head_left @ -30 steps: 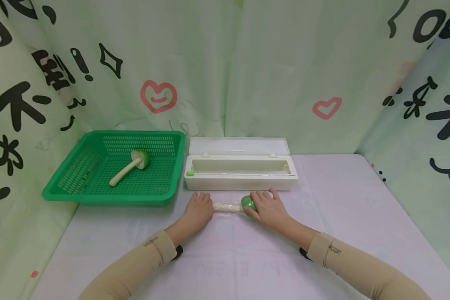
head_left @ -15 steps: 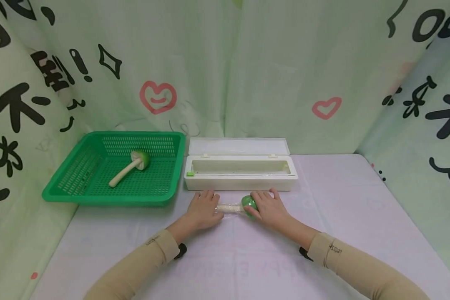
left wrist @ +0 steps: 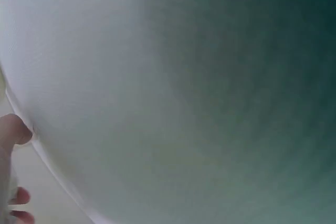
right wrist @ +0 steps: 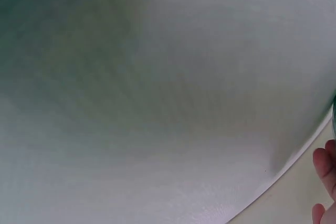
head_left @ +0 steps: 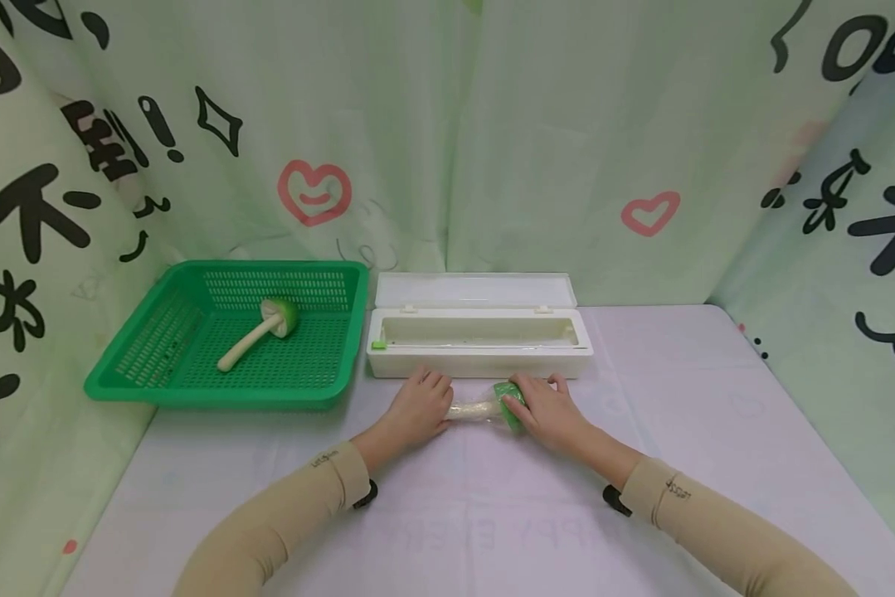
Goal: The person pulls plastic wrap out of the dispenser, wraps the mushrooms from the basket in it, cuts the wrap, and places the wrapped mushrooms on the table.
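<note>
Between my hands in the head view lies a toy mushroom with a green cap (head_left: 507, 401) and a pale stem (head_left: 474, 410), wrapped in shiny clear film. My left hand (head_left: 420, 408) holds the stem's left end, hiding that end. From the right, my right hand (head_left: 553, 413) grips the cap and covers part of it. Both hands are low over the table. Only some fingertips of my left hand (left wrist: 12, 132) show at the left edge of its wrist view. Fingers of my right hand (right wrist: 326, 169) appear at the right edge of the other.
Just behind the hands stands a long white box (head_left: 480, 365), lid raised, with a small green piece at its left. A green mesh basket (head_left: 216, 392) at left holds another green-capped toy mushroom (head_left: 256, 336). Printed curtains (head_left: 537, 166) surround the white-covered table (head_left: 462, 531).
My left hand has moved right along the stem. The mushroom and my right hand have shifted slightly right, and the cap has turned, showing bunched film around its edge.
</note>
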Demonstrator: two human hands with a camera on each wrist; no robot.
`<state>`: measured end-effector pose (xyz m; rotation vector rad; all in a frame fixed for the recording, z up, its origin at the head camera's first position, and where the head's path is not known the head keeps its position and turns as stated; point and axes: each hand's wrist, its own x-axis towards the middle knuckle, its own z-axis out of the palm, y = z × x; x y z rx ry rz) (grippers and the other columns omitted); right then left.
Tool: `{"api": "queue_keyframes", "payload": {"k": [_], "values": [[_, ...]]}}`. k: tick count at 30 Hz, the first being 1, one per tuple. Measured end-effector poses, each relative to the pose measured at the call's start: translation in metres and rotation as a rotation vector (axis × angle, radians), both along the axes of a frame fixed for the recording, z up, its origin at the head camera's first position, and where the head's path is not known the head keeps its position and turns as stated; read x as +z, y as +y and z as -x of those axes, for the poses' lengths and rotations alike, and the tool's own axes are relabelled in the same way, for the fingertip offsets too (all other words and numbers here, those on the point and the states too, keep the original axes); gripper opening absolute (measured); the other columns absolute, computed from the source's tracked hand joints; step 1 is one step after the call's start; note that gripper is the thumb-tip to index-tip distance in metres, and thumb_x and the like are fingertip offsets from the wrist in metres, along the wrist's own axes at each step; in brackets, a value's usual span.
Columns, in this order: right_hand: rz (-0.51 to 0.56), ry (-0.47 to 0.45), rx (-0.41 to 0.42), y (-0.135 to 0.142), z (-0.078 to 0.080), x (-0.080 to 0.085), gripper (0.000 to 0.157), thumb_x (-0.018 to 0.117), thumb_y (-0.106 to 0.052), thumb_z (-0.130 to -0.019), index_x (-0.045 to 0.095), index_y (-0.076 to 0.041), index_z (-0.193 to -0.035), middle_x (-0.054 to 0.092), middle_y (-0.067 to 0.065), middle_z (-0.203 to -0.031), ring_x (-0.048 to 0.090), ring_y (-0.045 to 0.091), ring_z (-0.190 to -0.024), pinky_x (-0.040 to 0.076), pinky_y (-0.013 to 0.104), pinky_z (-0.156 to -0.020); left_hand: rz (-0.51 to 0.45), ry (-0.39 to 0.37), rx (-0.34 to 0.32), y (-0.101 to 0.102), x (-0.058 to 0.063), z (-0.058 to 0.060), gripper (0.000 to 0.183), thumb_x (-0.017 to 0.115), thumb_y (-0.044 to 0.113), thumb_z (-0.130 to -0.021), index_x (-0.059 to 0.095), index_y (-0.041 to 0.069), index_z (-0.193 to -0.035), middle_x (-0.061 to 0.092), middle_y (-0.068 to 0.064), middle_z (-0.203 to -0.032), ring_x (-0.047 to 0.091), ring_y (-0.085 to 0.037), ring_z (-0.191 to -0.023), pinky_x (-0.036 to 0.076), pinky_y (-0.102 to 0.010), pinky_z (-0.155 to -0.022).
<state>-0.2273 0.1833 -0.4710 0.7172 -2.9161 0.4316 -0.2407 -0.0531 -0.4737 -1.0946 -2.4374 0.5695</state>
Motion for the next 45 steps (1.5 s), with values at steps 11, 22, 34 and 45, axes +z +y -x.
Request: {"api": "queue_keyframes", "payload": {"k": [11,22,34,45], "values": [[-0.018,0.025,0.027,0.005,0.001,-0.001,0.030,0.043,-0.036,-0.095,0.047,-0.011,-0.110,0.057,0.003,-0.093,0.054,0.021,-0.093,0.024,0.048,-0.086,-0.088,0.162,-0.055,0.001,-0.002,0.005,0.010,0.056,0.018,-0.087,0.063,0.015,-0.091,0.057,0.001,-0.090,0.051,-0.015,-0.085,0.038,-0.030,-0.079],[-0.067,0.059,0.041,0.006,-0.001,0.000,0.033,0.044,-0.038,-0.094,0.046,-0.009,-0.111,0.058,0.006,-0.099,0.053,0.025,-0.100,0.024,0.050,-0.088,-0.085,0.030,-0.037,0.002,-0.002,0.001,0.011,0.056,0.016,-0.086,0.058,0.016,-0.097,0.055,0.002,-0.099,0.050,-0.015,-0.095,0.036,-0.034,-0.090],[-0.095,0.066,0.019,0.001,-0.002,0.001,0.033,0.047,-0.038,-0.093,0.046,-0.009,-0.108,0.057,0.007,-0.098,0.054,0.027,-0.101,0.023,0.053,-0.091,0.032,-0.016,0.019,-0.002,0.001,-0.005,0.038,0.046,0.052,-0.087,0.047,0.016,-0.100,0.054,0.001,-0.091,0.051,-0.018,-0.090,0.035,-0.034,-0.085],[-0.134,0.070,0.020,-0.002,-0.003,0.001,0.037,0.046,-0.041,-0.093,0.046,-0.009,-0.110,0.058,0.008,-0.104,0.054,0.028,-0.103,0.023,0.055,-0.092,0.055,0.043,0.029,0.001,-0.002,-0.008,0.033,0.049,0.051,-0.087,0.042,0.019,-0.090,0.054,0.005,-0.065,0.053,-0.012,-0.064,0.030,-0.027,-0.069]]}}
